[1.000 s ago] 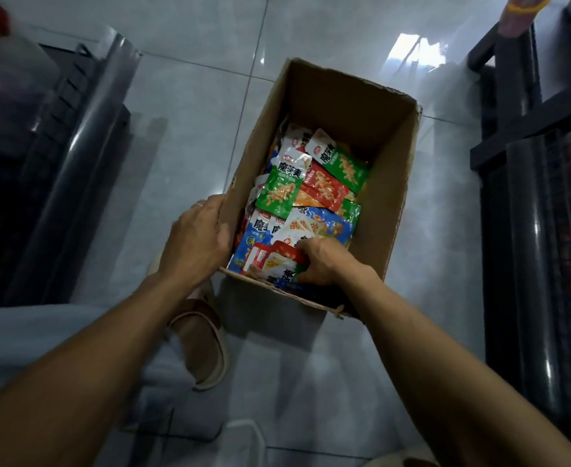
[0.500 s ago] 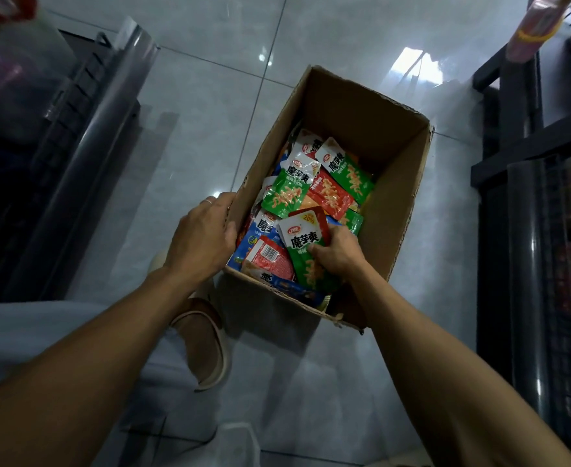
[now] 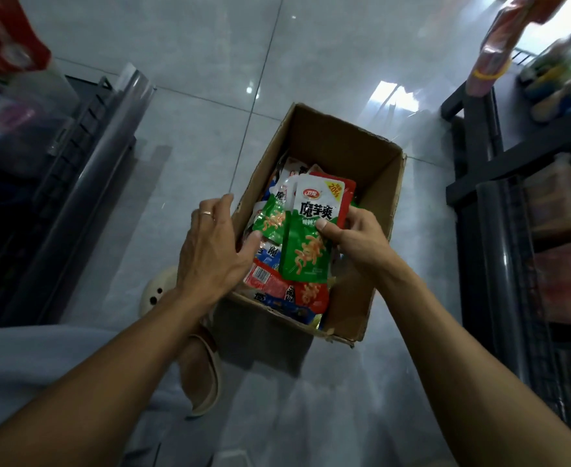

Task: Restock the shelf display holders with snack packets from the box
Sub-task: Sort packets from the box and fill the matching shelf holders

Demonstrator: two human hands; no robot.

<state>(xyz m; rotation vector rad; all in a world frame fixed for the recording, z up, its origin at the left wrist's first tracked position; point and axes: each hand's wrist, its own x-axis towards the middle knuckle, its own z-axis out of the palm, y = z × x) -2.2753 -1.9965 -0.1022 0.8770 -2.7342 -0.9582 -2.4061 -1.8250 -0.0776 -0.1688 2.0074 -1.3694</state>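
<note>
While my right hand (image 3: 354, 239) is pinching a green snack packet (image 3: 311, 230), perhaps several stacked, above the box (image 3: 375, 156), my left hand (image 3: 215, 251) is spreading relaxed fingers, empty, at nine o'clock.

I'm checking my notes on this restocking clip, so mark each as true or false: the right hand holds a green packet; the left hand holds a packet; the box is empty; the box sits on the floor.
1. The right hand grips a green packet. True.
2. The left hand holds a packet. False: its fingers are spread and hold nothing.
3. The cardboard box is empty. False: many packets lie inside.
4. The box sits on the tiled floor. True.
</note>
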